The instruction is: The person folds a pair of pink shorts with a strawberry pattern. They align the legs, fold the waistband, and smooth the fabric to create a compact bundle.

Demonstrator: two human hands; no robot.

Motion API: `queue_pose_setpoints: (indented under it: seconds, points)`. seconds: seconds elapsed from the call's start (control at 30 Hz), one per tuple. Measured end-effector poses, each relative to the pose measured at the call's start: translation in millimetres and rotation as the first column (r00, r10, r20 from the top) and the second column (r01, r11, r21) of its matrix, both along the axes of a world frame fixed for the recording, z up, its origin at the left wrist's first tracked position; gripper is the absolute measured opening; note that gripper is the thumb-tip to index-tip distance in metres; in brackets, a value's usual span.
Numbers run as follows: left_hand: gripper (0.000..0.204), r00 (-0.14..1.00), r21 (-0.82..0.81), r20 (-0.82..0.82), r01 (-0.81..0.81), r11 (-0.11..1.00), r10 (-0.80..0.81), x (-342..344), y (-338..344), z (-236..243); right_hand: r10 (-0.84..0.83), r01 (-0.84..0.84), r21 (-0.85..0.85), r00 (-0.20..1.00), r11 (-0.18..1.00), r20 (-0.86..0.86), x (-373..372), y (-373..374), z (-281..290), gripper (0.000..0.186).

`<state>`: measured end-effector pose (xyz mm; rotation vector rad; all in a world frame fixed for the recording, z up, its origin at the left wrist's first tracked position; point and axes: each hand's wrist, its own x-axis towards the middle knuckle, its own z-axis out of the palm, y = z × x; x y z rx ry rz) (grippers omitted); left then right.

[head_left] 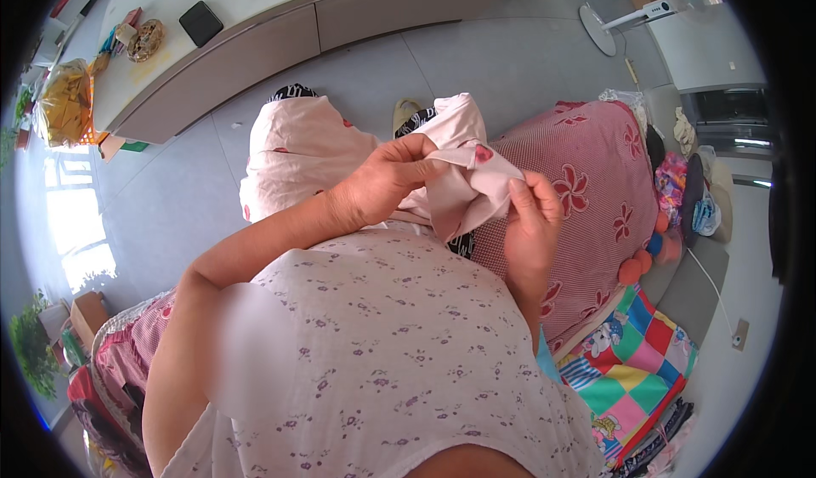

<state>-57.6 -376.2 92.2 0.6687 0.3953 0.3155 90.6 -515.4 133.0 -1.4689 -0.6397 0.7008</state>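
Note:
A pale pink cloth garment with scattered red prints drapes over my lap and knees. One bunched end of it, showing a red print, is held up in front of my belly. My left hand pinches its upper left edge between thumb and fingers. At the right side of the same piece, my right hand grips the edge with thumb and fingertips. Folds hide some of the fingertips. Black-and-white patterned fabric shows beneath the garment near a beige shoe.
I sit beside a red-and-white flowered seat cover. A colourful patchwork cloth lies at the right. Ahead stands a low cabinet bearing a black phone and a bag of yellow items. A white fan is far right.

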Motion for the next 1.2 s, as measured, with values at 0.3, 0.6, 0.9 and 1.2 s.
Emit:
queue_pose_setpoints:
  seconds: [0.3,0.6,0.9,1.2]
  points:
    - [0.014,0.994,-0.289,0.112,0.032,0.957,0.001,-1,3,-15,0.025,0.039,0.157,0.924,0.987,-0.382,-2,1,8,0.015]
    - [0.016,0.992,-0.401,0.121,0.068,0.914,-0.021,-4,4,-8,0.033,0.071,0.189,0.867,0.979,-0.497,2,-2,8,0.018]
    - [0.026,0.956,-0.484,0.275,0.232,0.844,-0.105,-13,3,-7,0.046,0.083,0.174,0.774,0.981,-0.632,12,-7,-1,0.018]
    - [0.023,0.97,-0.211,0.209,0.166,0.963,-0.121,-12,1,-20,0.04,0.054,0.144,0.813,0.988,-0.581,9,-10,8,0.017]
